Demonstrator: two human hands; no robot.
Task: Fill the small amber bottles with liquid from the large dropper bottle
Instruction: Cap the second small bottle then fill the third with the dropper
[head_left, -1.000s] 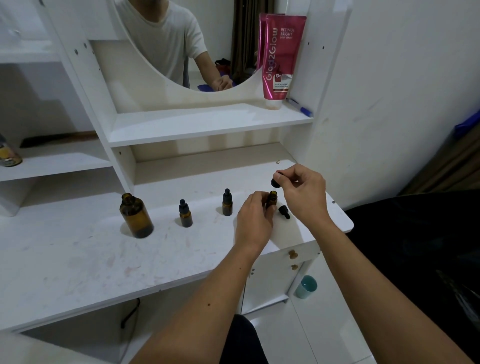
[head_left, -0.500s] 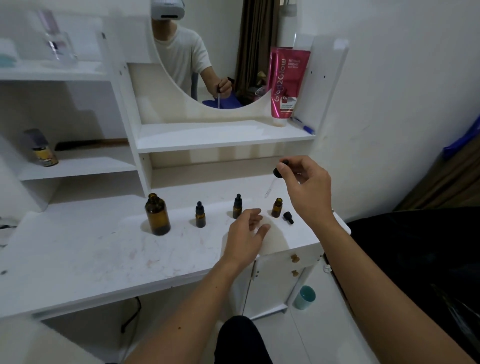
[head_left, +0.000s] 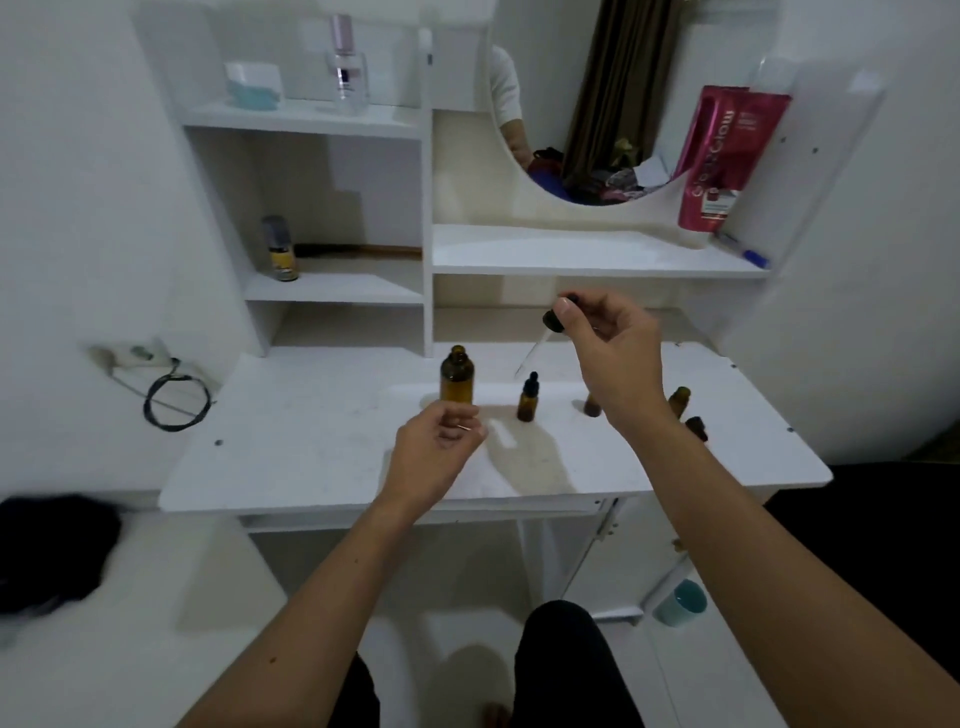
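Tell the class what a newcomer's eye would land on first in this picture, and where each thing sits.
First, the right hand raised above the white desk, pinching a dropper whose glass tube slants down. Next, the large amber bottle standing open mid-desk, the left hand just before it. Then the pink tube leaning by the mirror.

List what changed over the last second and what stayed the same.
The left hand let go of the open small amber bottle and moved left, toward the large amber bottle. The right hand carried the dropper up and leftward. Unchanged: right hand pinching the dropper; bottles standing on the desk.
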